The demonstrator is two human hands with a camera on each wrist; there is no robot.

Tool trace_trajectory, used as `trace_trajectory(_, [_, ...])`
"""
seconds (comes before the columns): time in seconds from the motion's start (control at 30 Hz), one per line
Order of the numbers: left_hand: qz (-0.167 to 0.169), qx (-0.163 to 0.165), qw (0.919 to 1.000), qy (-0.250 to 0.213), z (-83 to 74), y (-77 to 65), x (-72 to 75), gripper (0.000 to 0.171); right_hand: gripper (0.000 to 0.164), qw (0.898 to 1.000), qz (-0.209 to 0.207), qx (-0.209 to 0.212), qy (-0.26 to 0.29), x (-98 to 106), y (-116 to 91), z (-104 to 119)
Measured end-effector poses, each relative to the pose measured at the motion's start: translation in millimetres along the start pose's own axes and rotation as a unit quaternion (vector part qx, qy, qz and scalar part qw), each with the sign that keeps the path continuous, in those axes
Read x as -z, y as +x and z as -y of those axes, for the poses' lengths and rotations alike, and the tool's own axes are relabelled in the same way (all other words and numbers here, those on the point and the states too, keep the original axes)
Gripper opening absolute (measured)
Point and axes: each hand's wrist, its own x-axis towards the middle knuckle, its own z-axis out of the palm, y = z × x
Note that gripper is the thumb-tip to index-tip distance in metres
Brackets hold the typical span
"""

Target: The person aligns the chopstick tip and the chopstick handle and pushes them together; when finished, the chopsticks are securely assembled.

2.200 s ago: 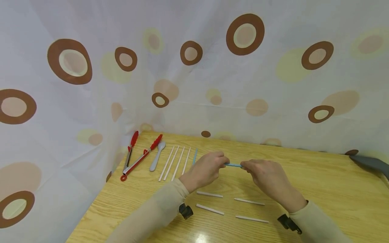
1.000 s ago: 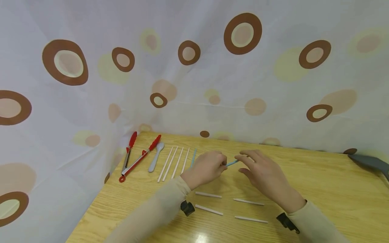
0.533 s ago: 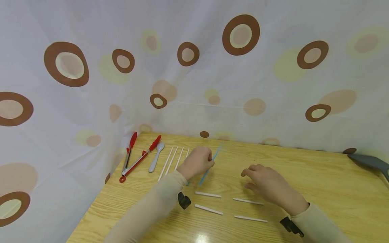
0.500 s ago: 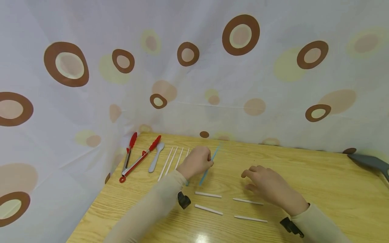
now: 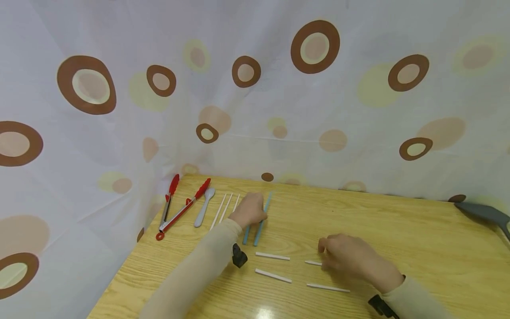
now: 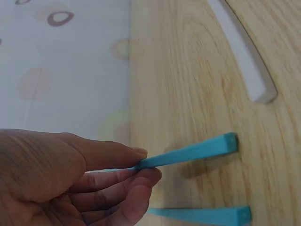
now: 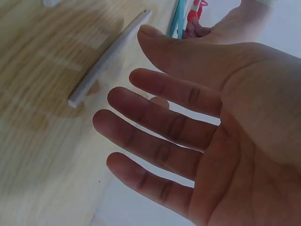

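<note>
In the head view my left hand pinches a blue chopstick between thumb and fingers. Up close, that chopstick slants just over the table, its square end pointing away from the hand. Beside it lies a second blue chopstick, partly covered by the hand. My right hand hovers with nothing in its grasp, its fingers loosely bent. It overlaps a short white stick in the head view. In the right wrist view its spread fingers stay apart from a white stick.
Left of the blue chopsticks lie several long white sticks, partly hidden by the left arm. A grey spoon and red-tipped tongs are farther left. Other short white sticks lie in front. A dark grey utensil sits far right.
The right hand lets go of the blue chopstick and moves down toward the short white sticks. The left hand carries the chopstick left, turning it to lie alongside the other blue one.
</note>
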Motion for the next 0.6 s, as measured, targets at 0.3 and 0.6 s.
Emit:
trace_trajectory(0.3, [-0.003,0.030,0.9995,-0.014,10.4,5.7,-5.7,0.037,0.022,0.998,-0.028,0.048,-0.018,-10,-2,0])
trace_trajectory(0.6, [-0.011,0.039,0.9991,-0.012,8.8,5.0,-7.1,0.027,0.023,0.997,-0.051,0.055,-0.037,-13,-1,2])
